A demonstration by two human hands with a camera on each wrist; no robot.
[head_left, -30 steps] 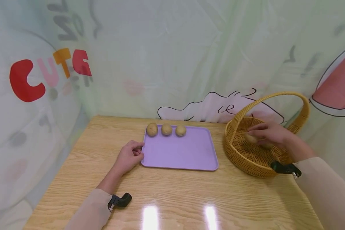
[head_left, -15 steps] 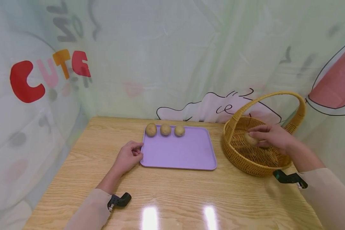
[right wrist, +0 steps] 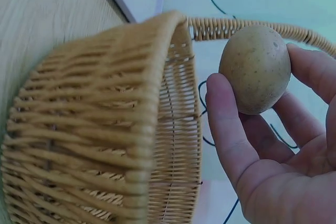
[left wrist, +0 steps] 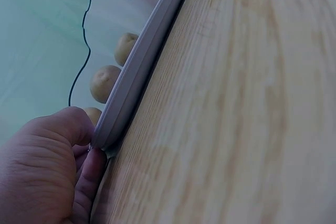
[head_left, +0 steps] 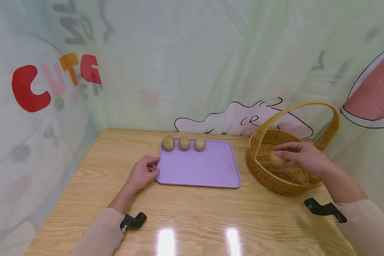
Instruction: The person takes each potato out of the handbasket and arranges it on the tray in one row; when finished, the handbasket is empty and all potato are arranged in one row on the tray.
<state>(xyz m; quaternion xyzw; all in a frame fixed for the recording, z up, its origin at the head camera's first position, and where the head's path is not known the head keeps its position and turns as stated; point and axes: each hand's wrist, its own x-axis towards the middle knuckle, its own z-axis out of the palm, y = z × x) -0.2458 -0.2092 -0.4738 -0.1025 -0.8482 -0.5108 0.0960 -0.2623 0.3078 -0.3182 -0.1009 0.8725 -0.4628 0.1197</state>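
My right hand (head_left: pixel 304 158) holds a potato (right wrist: pixel 254 69) between thumb and fingertips. In the right wrist view that potato is level with the rim of the wicker basket (right wrist: pixel 79 124), beside the handle; in the head view it overlaps the basket's inside. On the left, my left hand (head_left: pixel 144 173) pinches the near-left edge of a lilac tray (head_left: pixel 198 167), thumb and finger at its rim in the left wrist view. Three potatoes stand in a row along the tray's back edge: one in the left corner (head_left: pixel 168 143), a middle potato (head_left: pixel 184 143) and a right potato (head_left: pixel 200 144).
The basket's tall arched handle (head_left: pixel 310 103) rises over the right side, close to the right hand. Wooden tabletop (head_left: pixel 192 213) surrounds the tray, and a printed curtain (head_left: pixel 179 71) hangs behind the table. Each sleeve carries a black wrist mount (head_left: pixel 134 221).
My right hand has lifted slightly with the potato, and its forearm has shifted towards the lower right. My left hand, the tray and its three potatoes stay put.
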